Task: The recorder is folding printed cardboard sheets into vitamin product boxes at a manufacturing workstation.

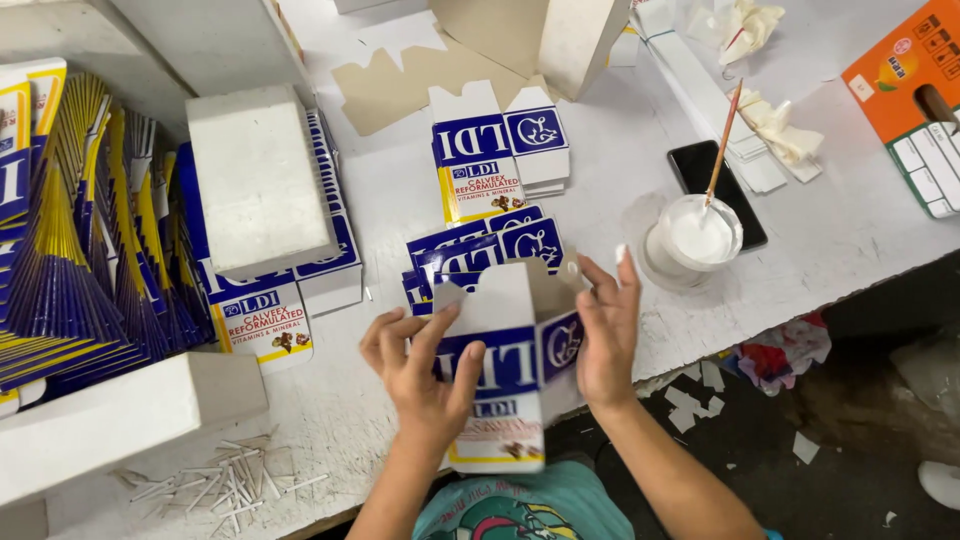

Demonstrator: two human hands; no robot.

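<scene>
**A:** What are the hands doing?

**B:** Both are holding a blue, white and yellow printed cardboard carton (pixel 505 375), half opened into a box, just over the near edge of the white worktable (pixel 850 230). The left hand (pixel 425 375) is gripping the carton's left side, fingers curled over the top and thumb pressing on the blue front panel. The right hand (pixel 605 335) is lying flat against the right side panel, fingers straight and close together, fingertips reaching up by the open top flap.

**A:** How much room is there around it?

**B:** Not much ahead. A small stack of flat printed cartons (pixel 490 255) is sitting just beyond the held one, with another flat stack (pixel 500 160) farther back. To the left, a white rectangular block (pixel 260 180) is weighing down a taller pile, and fanned bundles of blue and yellow folded cartons (pixel 80 230) are crowding the left edge. A long white block (pixel 120 415) is lying near the front left corner, with thin white sticks (pixel 225 480) scattered beside it.

**A:** And to the right?

**B:** A round white cup of white paste (pixel 695 235) with a thin stick (pixel 722 140) leaning in it is standing near the right hand, a black phone (pixel 705 165) behind it. Below the table edge, the dark floor (pixel 850 440) is showing paper scraps.
</scene>
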